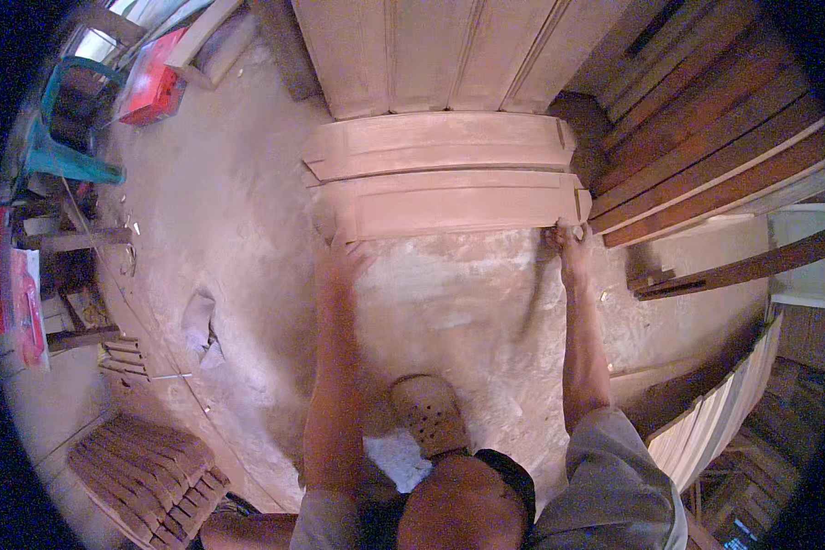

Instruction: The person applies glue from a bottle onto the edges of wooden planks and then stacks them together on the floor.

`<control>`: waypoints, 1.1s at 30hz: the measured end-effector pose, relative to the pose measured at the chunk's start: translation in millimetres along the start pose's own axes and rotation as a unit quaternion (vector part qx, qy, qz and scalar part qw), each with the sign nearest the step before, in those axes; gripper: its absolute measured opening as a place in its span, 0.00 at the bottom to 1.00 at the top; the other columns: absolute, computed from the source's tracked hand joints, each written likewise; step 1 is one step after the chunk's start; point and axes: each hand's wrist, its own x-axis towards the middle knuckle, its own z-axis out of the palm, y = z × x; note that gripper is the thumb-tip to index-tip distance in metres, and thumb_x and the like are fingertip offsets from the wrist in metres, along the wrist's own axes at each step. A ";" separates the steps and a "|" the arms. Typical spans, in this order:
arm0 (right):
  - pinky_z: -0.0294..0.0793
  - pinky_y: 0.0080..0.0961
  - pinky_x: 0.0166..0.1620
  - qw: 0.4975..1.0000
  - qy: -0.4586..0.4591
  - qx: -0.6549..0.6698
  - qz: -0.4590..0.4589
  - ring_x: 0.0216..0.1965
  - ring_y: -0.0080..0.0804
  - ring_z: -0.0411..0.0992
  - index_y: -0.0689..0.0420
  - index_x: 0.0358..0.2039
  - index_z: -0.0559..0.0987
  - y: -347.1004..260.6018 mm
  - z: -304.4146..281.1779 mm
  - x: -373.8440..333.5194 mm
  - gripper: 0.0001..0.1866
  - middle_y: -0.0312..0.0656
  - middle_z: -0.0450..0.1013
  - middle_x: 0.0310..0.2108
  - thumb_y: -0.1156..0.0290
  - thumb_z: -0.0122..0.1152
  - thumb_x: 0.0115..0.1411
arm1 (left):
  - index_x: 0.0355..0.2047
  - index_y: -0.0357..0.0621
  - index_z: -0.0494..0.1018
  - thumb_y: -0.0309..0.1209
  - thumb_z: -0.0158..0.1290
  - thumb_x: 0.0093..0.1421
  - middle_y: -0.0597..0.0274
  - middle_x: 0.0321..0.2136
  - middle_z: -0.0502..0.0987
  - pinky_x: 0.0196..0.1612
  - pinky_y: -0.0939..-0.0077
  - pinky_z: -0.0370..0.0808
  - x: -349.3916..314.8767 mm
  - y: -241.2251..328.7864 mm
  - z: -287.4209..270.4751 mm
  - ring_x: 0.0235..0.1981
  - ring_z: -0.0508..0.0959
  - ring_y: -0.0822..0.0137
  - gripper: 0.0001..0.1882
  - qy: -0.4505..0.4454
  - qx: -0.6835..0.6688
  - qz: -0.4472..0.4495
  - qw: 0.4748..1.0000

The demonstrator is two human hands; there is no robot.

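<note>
Both my hands are at the ends of a pale raised wooden panel (458,203), which lies crosswise in front of me with its near edge toward me. My left hand (341,258) is at its left end, fingers along the near corner, slightly blurred. At the right end, my right hand (570,238) has its fingers curled closed on the near corner, beside a small projecting tab. A second, similar wooden panel (435,145) lies parallel just beyond, a narrow dark gap between them. Past that stands a large grooved wooden board (431,55).
Long planks (706,147) are stacked at the right. A teal plastic chair (73,165) and a red box (156,87) stand far left. Ridged brown wooden pieces (142,477) lie near left. A tan perforated clog (431,412) is below me on the dusty floor (247,183).
</note>
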 end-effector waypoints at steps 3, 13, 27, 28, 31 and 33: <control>0.75 0.27 0.41 0.998 -0.027 0.046 0.030 0.37 0.27 0.70 0.63 0.62 0.49 -28.8 19.3 -24.4 0.41 0.40 0.70 0.37 0.63 0.64 0.58 | 0.61 0.44 0.48 0.38 0.33 0.67 0.43 0.53 0.65 0.50 0.40 0.71 -9.5 -7.7 -23.6 0.53 0.69 0.45 0.24 -0.004 -0.061 0.017 0.998; 0.72 0.25 0.41 0.998 -0.046 0.045 -0.002 0.41 0.29 0.71 0.61 0.62 0.53 -36.0 22.2 -20.6 0.36 0.43 0.70 0.43 0.62 0.60 0.60 | 0.62 0.44 0.50 0.31 0.43 0.64 0.46 0.53 0.66 0.47 0.54 0.75 -35.2 45.0 54.2 0.49 0.72 0.52 0.28 0.180 0.028 0.043 0.982; 0.71 0.20 0.32 1.000 -0.005 -0.004 0.026 0.33 0.21 0.69 0.61 0.61 0.54 -25.4 14.1 -3.2 0.38 0.39 0.71 0.36 0.61 0.64 0.58 | 0.56 0.35 0.60 0.38 0.49 0.60 0.43 0.51 0.69 0.52 0.59 0.70 -35.7 59.2 58.9 0.50 0.72 0.51 0.28 0.205 0.210 0.039 0.955; 0.71 0.20 0.34 0.993 -0.006 -0.120 -0.005 0.34 0.22 0.69 0.63 0.60 0.56 -15.7 5.5 9.8 0.38 0.40 0.71 0.37 0.61 0.64 0.57 | 0.56 0.35 0.61 0.39 0.50 0.60 0.43 0.51 0.69 0.52 0.60 0.70 -35.6 62.5 59.7 0.50 0.72 0.51 0.28 0.209 0.239 0.039 0.948; 0.71 0.31 0.41 0.988 0.044 -0.113 -0.093 0.39 0.39 0.71 0.72 0.51 0.66 -40.2 23.7 10.0 0.39 0.55 0.72 0.41 0.51 0.66 0.51 | 0.55 0.33 0.63 0.40 0.51 0.59 0.42 0.51 0.70 0.53 0.61 0.69 -40.1 79.7 51.2 0.51 0.72 0.51 0.29 0.239 0.353 0.027 0.904; 0.71 0.32 0.41 0.968 0.068 -0.163 -0.178 0.37 0.43 0.70 0.74 0.46 0.69 -32.5 11.5 40.3 0.39 0.57 0.73 0.37 0.48 0.68 0.49 | 0.54 0.32 0.65 0.41 0.52 0.59 0.42 0.50 0.71 0.54 0.62 0.68 -27.0 84.8 57.0 0.51 0.72 0.51 0.29 0.242 0.433 0.018 0.868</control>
